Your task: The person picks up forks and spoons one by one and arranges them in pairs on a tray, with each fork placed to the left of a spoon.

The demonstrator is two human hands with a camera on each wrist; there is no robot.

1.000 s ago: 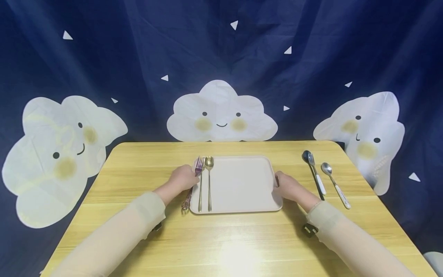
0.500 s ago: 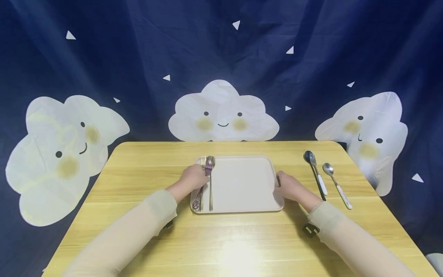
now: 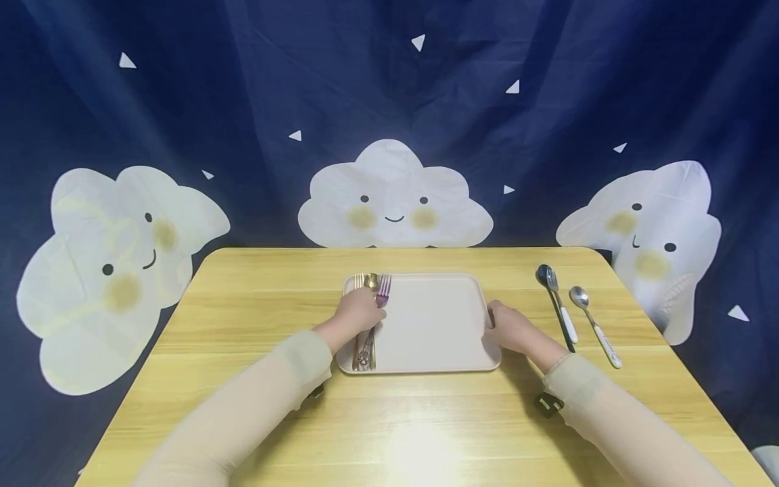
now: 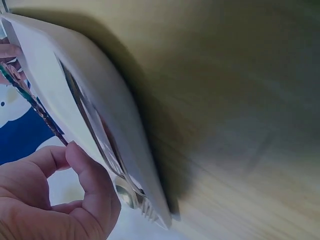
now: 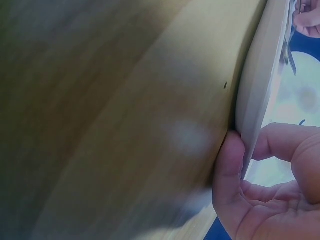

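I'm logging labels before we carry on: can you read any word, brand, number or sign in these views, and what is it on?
No readable word, brand, number or sign in any view.
White-handled spoon: faint marks, too small to read.
Backdrop: only smiling clouds and white triangles, no lettering.
Tray and purple fork: none on the parts that show.

Near the table's (image 3: 438, 399) right edge lie a black spoon (image 3: 541, 274), white-handled fork (image 3: 569, 323) and shiny spoon (image 3: 598, 331). Smiley clouds (image 3: 394, 182) are on the blue curtain (image 3: 365, 81) behind.
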